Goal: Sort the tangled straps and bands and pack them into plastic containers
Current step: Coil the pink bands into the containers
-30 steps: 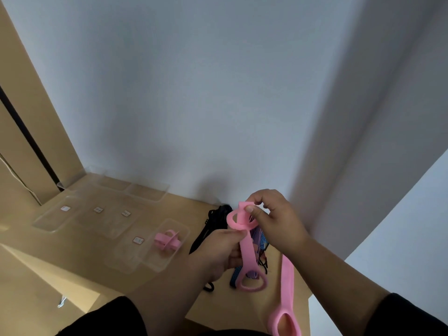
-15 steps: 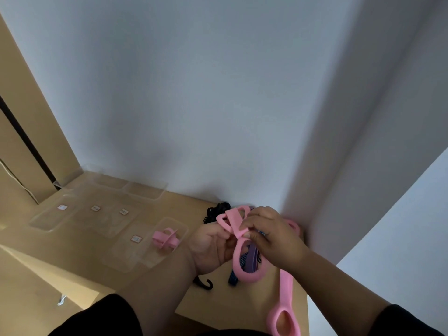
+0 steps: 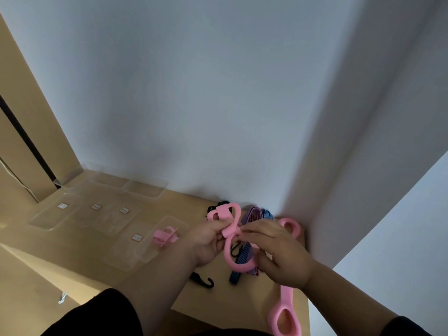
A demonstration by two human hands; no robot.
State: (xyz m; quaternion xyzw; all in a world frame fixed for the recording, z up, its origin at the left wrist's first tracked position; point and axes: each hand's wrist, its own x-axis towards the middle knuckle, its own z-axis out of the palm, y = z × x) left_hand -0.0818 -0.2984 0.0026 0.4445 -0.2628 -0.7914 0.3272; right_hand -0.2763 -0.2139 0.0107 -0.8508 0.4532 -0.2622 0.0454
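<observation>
A pale grey-white wall (image 3: 206, 93) rises behind the light wooden desk (image 3: 72, 258), meeting a jutting white corner pillar (image 3: 363, 141) on the right. A tan wooden panel (image 3: 21, 122) with a dark vertical gap stands left. The light is dim and soft.

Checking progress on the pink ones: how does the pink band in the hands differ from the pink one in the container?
The held pink band is up between the left hand and right hand, mid-fold, loops spread. The packed pink band lies in its clear container, bundled compact, untouched. Both are pink.
</observation>
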